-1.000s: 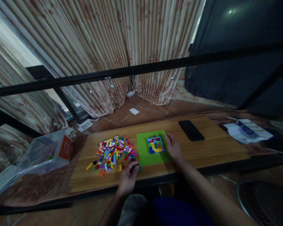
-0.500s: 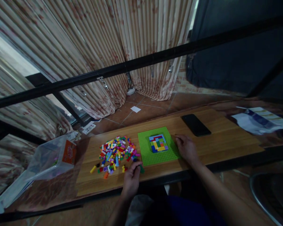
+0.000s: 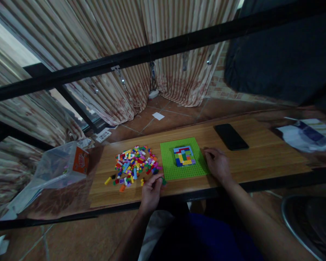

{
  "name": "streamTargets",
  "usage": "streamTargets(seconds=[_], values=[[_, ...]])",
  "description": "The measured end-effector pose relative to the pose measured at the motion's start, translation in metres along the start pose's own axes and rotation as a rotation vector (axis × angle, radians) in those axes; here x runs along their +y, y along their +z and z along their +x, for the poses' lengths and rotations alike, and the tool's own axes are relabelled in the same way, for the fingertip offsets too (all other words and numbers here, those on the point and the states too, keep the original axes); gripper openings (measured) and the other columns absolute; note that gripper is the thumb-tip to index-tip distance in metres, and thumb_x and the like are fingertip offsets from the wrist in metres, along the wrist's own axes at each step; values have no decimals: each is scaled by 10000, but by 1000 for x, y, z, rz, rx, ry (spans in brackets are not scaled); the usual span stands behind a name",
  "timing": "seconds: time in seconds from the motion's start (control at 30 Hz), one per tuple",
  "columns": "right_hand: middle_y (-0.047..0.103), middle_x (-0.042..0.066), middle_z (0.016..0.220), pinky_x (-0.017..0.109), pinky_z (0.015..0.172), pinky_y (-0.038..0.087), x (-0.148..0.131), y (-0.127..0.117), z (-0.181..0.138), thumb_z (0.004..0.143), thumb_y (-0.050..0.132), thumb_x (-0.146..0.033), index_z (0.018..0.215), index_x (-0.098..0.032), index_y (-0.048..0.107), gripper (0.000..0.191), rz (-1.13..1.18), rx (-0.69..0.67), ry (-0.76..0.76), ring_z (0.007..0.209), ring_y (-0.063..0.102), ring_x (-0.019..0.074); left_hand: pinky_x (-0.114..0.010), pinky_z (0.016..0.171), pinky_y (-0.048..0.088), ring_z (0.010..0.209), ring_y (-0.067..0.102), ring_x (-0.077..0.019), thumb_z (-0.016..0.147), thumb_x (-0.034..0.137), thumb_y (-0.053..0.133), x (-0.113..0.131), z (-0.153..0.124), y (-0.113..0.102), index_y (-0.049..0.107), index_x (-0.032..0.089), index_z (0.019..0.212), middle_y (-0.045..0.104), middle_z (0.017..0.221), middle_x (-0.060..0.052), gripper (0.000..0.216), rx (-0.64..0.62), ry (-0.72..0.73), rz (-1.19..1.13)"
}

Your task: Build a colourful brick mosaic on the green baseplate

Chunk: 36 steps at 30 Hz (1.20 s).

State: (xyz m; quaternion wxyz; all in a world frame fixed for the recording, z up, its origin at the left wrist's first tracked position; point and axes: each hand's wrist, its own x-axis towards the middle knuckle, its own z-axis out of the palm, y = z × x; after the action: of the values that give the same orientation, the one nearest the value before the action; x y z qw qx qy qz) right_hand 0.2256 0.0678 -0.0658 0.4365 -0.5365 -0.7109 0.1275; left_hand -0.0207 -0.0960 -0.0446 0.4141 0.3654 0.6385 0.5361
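My left hand [image 3: 151,193] is at the near left corner of a green studded baseplate [image 3: 168,172], thumb and fingers pinched together on a dark green toy brick [image 3: 163,181] that shows just past the fingertips. On the baseplate sits a low block of built-up bricks [image 3: 184,156] in blue, red, yellow, green and orange. Against the plate's right edge rests my right hand [image 3: 217,166], its fingers curled closed; whatever is between them is hidden. To the left of the plate, a pile of loose multicoloured bricks [image 3: 134,163] spreads over the wooden board [image 3: 105,197].
A black phone [image 3: 231,136] lies on the board at the right. Beyond it is a crumpled white packet [image 3: 306,134]. A clear plastic box [image 3: 62,166] with an orange label stands left of the board. A black metal rail [image 3: 136,54] crosses in front of the curtains.
The camera view has tilted, so the board appears higher. My left hand has shifted slightly toward the baseplate's corner with the green brick. My right hand stays by the plate's right edge.
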Motion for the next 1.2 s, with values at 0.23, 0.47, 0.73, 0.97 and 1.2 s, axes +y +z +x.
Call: streamTargets(seconds=[0.23, 0.47, 0.73, 0.97, 1.2], values=[[696, 122, 928, 405, 846, 489, -1, 1, -1, 852, 462, -299, 830, -178, 691, 260, -7, 23, -3, 885, 626, 247, -285, 684, 556, 786, 658, -174, 754, 417, 664, -1, -2, -5, 695, 185, 1004, 705, 954, -58, 342, -14, 15, 18], [696, 125, 928, 408, 851, 484, 1, 1, -1, 853, 467, -289, 842, -170, 692, 255, -24, 6, -14, 889, 623, 249, -315, 840, 515, 886, 656, -184, 744, 289, 667, -4, -2, -9, 659, 180, 1039, 706, 920, -46, 314, -60, 40, 51], [698, 117, 935, 401, 839, 486, 4, 3, 0, 854, 465, -278, 846, -183, 690, 245, -22, 1, -8, 904, 622, 246, -285, 783, 511, 831, 655, -162, 742, 224, 655, 3, 8, 0, 648, 175, 990, 700, 875, -38, 254, -83, 67, 63], [694, 122, 930, 413, 856, 482, 4, 3, 0, 853, 460, -286, 835, -183, 688, 251, -23, -4, -1, 908, 619, 250, -260, 686, 500, 725, 609, -138, 775, 221, 648, 20, 64, 48, 710, 193, 956, 651, 803, -22, 194, -15, 294, 244], [696, 118, 903, 402, 847, 491, 0, 2, 1, 856, 456, -289, 814, -185, 687, 257, 12, 20, -9, 868, 628, 241, -276, 774, 509, 793, 616, -140, 775, 159, 647, 27, 90, 76, 721, 205, 981, 654, 918, -32, 223, 69, 402, 419]])
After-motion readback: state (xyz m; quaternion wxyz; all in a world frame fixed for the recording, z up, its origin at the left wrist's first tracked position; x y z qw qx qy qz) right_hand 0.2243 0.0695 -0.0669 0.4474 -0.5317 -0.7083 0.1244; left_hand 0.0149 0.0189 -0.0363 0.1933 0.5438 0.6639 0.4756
